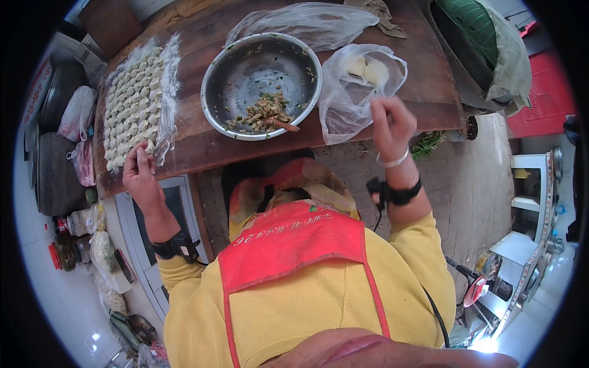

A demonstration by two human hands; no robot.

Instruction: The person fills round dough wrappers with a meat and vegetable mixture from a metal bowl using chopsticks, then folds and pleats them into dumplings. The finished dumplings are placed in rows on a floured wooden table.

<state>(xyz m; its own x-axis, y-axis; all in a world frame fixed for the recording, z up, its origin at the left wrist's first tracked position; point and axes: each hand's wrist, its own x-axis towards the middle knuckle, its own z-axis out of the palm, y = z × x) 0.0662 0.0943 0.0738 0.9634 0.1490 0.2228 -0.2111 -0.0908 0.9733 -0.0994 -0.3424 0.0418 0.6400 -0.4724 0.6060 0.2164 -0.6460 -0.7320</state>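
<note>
Rows of small white dumplings (133, 108) lie on a floured patch at the left of the wooden table. My left hand (139, 168) is at their near end, fingertips by the nearest dumplings; whether it holds one cannot be told. A large steel bowl (211, 110) in the middle holds chopped filling (267, 110) and a brown utensil handle (281, 124). Right of it, an open clear plastic bag (338, 115) holds pale dough pieces (375, 72). My right hand (393, 122), fingers curled, hovers at the bag's near right edge; no object shows in it.
A crumpled clear plastic sheet (308, 23) and a brown cloth (384, 18) lie behind the bowl. A large dark container with a green lining (469, 32) stands at the right. Green stalks (428, 143) are below the table's near edge. Bags hang at the left (76, 115).
</note>
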